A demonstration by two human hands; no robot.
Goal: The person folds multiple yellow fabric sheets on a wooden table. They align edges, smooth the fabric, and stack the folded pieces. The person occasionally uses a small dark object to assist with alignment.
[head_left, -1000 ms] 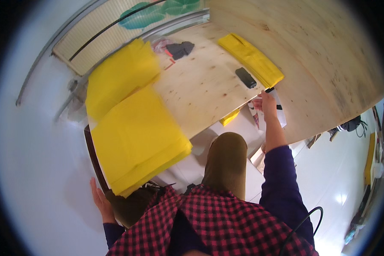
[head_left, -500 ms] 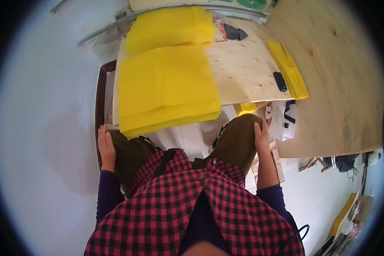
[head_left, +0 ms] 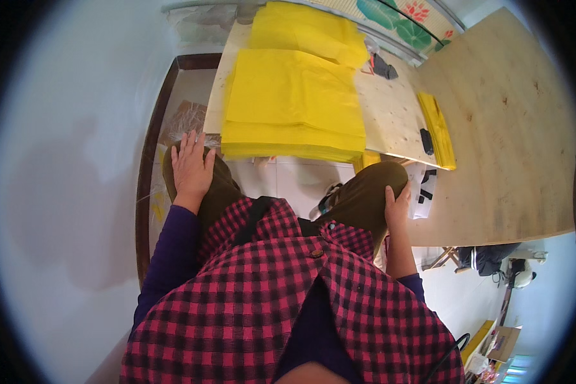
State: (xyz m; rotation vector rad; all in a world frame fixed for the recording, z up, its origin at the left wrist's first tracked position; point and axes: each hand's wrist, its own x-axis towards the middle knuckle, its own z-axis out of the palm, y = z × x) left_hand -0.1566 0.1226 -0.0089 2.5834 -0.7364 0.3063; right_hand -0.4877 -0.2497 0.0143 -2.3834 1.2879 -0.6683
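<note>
A bare plywood tabletop (head_left: 390, 112) is set beside a pale wall (head_left: 77, 128), above light floor tiles (head_left: 275, 179), and a larger plywood sheet (head_left: 505, 128) is seen at the right. A stack of yellow sheets (head_left: 294, 96) is laid at the tabletop's front left, its near edge overhanging; a second yellow stack (head_left: 307, 29) is placed behind it. A folded yellow bundle (head_left: 436, 131) lies at the right, with a small black device (head_left: 427, 141) just beside it. Bold black markings are borne by a white bag (head_left: 422, 195) below. The left hand (head_left: 193, 168) is rested on the left knee, fingers slightly spread; the right knee is lightly cupped by the right hand (head_left: 398, 203) — thumb and fingers parted.
</note>
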